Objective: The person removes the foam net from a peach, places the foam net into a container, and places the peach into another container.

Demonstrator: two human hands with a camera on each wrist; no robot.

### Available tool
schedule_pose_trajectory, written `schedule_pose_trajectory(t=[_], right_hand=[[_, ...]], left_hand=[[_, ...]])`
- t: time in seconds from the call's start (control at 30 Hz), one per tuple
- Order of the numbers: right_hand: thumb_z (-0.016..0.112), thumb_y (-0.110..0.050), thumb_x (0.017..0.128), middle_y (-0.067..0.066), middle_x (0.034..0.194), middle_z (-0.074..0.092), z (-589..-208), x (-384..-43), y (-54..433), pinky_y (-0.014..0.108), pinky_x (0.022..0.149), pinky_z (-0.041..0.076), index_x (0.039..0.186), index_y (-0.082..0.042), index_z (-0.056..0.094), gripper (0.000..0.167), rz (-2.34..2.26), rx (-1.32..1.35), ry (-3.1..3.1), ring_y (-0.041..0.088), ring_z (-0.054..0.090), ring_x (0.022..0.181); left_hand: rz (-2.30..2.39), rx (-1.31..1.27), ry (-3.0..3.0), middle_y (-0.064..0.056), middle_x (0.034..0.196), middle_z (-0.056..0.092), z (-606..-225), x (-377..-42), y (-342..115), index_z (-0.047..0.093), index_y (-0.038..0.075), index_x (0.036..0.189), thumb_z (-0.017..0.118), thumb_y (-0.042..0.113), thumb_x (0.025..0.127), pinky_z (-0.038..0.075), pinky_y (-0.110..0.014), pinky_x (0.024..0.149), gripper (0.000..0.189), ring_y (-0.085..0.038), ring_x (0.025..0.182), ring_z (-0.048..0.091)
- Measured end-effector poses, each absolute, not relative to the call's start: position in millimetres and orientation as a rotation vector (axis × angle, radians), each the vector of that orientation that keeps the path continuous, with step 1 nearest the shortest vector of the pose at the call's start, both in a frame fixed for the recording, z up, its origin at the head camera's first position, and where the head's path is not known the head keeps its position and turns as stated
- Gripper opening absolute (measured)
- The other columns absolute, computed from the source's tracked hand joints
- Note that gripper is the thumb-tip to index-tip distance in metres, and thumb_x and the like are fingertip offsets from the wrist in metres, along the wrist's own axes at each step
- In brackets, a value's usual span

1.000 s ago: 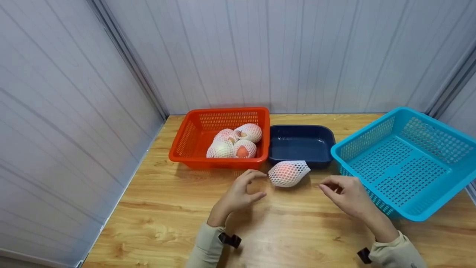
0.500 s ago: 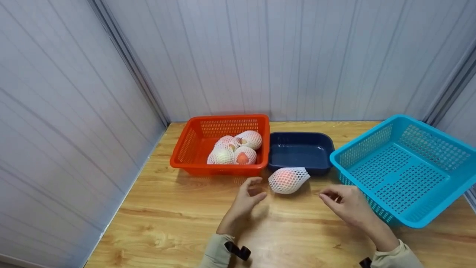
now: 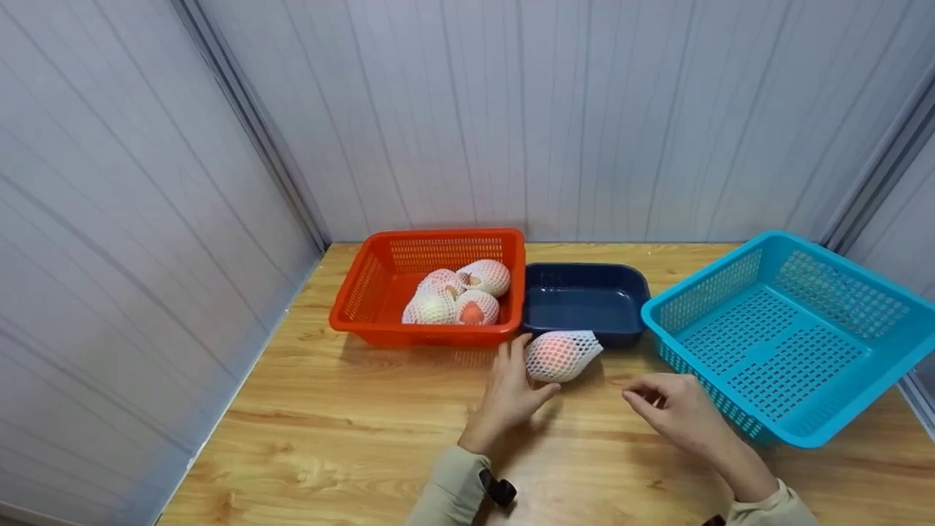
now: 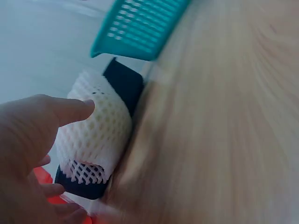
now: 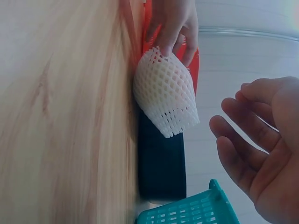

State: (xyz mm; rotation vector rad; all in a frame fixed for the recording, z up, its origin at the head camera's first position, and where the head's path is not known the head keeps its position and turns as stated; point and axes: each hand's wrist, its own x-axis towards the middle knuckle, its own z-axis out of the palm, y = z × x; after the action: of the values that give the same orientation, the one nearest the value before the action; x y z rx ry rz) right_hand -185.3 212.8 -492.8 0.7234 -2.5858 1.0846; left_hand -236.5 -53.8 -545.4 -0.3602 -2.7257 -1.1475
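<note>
A reddish round fruit in a white foam net (image 3: 559, 356) lies on the wooden table, just in front of the dark blue tray (image 3: 584, 299). My left hand (image 3: 509, 391) reaches round its left end, thumb in front and fingers behind, spread apart. The left wrist view has the thumb (image 4: 70, 109) overlapping the net, with the other fingers extended beyond its near end. To the right of the fruit, my right hand (image 3: 676, 409) hovers with loosely curled fingers and holds nothing. The net's loose open end points toward that hand (image 5: 261, 140) in the right wrist view.
At the left stands a red-orange basket (image 3: 424, 336) with several net-wrapped fruits (image 3: 431, 307) inside. A turquoise basket (image 3: 730, 387) sits angled at the right, beside the tray. Pale panelled walls (image 3: 438, 109) enclose the table's back and sides.
My left hand has moved right and in around the left end of the netted fruit. The right hand has stayed nearly in place, and the fruit has not visibly moved on the table.
</note>
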Motion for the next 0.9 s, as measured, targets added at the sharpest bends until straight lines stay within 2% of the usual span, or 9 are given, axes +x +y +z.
schedule_pose_trajectory(t=[0.1, 0.2, 0.4, 0.57, 0.77, 0.9], right_hand=[[0.073, -0.013, 0.088, -0.014, 0.075, 0.064, -495, -184, 212, 0.023, 0.054, 0.050, 0.086, -0.012, 0.074, 0.002, 1.103, 0.713, -2.602, 0.002, 0.056, 0.061], [0.072, -0.016, 0.089, -0.012, 0.076, 0.065, -496, -183, 212, 0.023, 0.054, 0.050, 0.087, -0.009, 0.074, 0.008, 1.108, 0.706, -2.615, 0.002, 0.056, 0.061], [0.074, -0.014, 0.087, -0.013, 0.075, 0.065, -501, -181, 213, 0.023, 0.054, 0.050, 0.086, -0.012, 0.075, 0.002, 1.106, 0.714, -2.607, 0.002, 0.056, 0.061], [0.075, -0.008, 0.084, -0.015, 0.073, 0.062, -507, -181, 210, 0.023, 0.052, 0.049, 0.084, -0.015, 0.073, 0.008, 1.118, 0.757, -2.562, 0.001, 0.055, 0.059], [0.075, -0.008, 0.084, -0.014, 0.072, 0.062, -510, -181, 210, 0.022, 0.051, 0.048, 0.082, -0.013, 0.073, 0.006, 1.129, 0.771, -2.516, 0.001, 0.055, 0.058], [0.075, -0.009, 0.085, -0.014, 0.073, 0.063, -510, -181, 210, 0.022, 0.051, 0.048, 0.083, -0.013, 0.073, 0.005, 1.139, 0.770, -2.535, 0.002, 0.056, 0.058]], left_hand=[[-0.954, -0.358, -2.763, -0.011, 0.127, 0.045, -546, -240, -51, 0.033, 0.014, 0.144, 0.084, 0.042, 0.072, 0.042, -0.042, 0.095, 0.093, -0.027, 0.112, 0.047], [-0.918, -0.339, -2.780, -0.012, 0.126, 0.047, -546, -245, -49, 0.033, 0.014, 0.144, 0.084, 0.046, 0.072, 0.043, -0.043, 0.093, 0.094, -0.027, 0.111, 0.049], [-1.136, -0.326, -2.758, -0.018, 0.130, 0.050, -548, -251, -46, 0.034, 0.011, 0.142, 0.084, 0.045, 0.072, 0.043, -0.044, 0.097, 0.093, -0.028, 0.116, 0.052], [-1.365, -0.303, -2.734, -0.013, 0.132, 0.050, -547, -254, -47, 0.038, 0.012, 0.139, 0.084, 0.046, 0.071, 0.041, -0.041, 0.100, 0.089, -0.024, 0.117, 0.051], [-1.437, -0.258, -2.726, -0.009, 0.117, 0.058, -549, -263, -41, 0.046, 0.010, 0.127, 0.081, 0.053, 0.072, 0.044, -0.038, 0.094, 0.078, -0.022, 0.107, 0.056], [-1.484, -0.233, -2.732, -0.007, 0.114, 0.058, -550, -266, -37, 0.046, 0.011, 0.123, 0.082, 0.049, 0.072, 0.044, -0.036, 0.093, 0.073, -0.020, 0.105, 0.056]])
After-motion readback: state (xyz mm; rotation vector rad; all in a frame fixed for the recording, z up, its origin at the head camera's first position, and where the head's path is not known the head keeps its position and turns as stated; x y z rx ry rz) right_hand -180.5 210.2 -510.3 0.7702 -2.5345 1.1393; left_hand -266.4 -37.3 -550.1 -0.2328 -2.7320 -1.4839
